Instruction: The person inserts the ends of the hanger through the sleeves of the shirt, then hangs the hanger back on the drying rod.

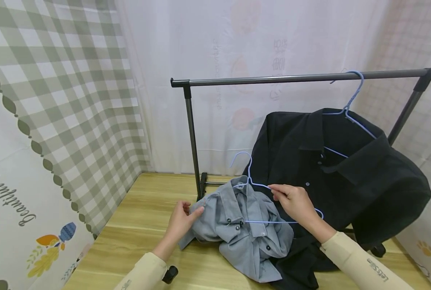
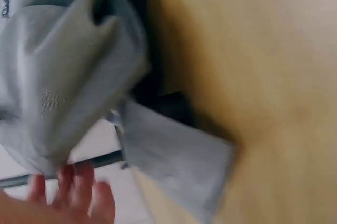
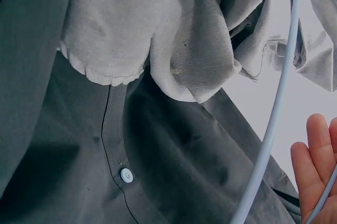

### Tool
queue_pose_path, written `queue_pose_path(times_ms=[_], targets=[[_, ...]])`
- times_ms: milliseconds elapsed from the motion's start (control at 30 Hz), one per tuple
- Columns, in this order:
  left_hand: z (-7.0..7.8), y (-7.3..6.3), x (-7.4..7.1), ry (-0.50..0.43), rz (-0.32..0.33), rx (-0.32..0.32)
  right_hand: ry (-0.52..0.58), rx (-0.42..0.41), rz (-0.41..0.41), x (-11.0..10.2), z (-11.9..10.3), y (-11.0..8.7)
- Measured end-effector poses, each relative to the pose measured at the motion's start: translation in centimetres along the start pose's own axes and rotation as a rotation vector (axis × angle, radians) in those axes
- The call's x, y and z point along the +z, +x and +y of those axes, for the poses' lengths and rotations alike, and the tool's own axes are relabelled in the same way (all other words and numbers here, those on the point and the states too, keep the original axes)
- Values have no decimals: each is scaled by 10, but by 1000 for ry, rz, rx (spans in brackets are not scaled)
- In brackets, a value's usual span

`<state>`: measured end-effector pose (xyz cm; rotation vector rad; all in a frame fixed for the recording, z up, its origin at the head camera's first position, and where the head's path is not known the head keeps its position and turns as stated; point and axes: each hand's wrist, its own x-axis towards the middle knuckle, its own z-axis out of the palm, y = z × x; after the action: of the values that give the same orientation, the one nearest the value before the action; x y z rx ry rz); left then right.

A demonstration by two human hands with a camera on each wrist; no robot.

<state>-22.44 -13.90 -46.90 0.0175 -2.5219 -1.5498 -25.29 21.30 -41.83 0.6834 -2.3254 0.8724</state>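
Observation:
A grey shirt point(image 1: 215, 217) with dark snap buttons hangs bunched above the table, partly on a blue hanger point(image 1: 273, 222). The hanger's hook rises out of the collar, while its right end sticks out bare of cloth. My right hand point(image 1: 296, 203) pinches the hanger's upper right arm; in the right wrist view the blue rod crosses its palm point(image 3: 318, 174). At the shirt's left shoulder my left hand point(image 1: 182, 220) holds the cloth edge, thumb in front. The left wrist view is blurred, with fingers point(image 2: 79, 190) beside the grey cloth and the thumb hidden.
A black shirt point(image 1: 295, 161) hangs on another blue hanger point(image 1: 354, 96) from the dark clothes rack's bar point(image 1: 259, 79), right behind the grey shirt. The rack's left post point(image 1: 191, 141) stands close to my left hand. A small black object point(image 1: 170, 274) lies on the wooden table point(image 1: 128, 233).

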Motion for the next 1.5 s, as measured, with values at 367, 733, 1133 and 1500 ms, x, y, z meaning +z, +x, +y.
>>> queue_pose_path(times_ms=[367, 733, 1133, 1500], targets=[[-8, 22, -24, -455, -266, -17, 24, 69, 38, -9, 10, 3], [22, 50, -43, -482, -322, 4, 86, 153, 43, -14, 13, 3], [58, 63, -54, -296, -238, 53, 132, 165, 100, -13, 11, 1], [48, 58, -29, 258, -194, 369, 80, 50, 131, -3, 13, 1]])
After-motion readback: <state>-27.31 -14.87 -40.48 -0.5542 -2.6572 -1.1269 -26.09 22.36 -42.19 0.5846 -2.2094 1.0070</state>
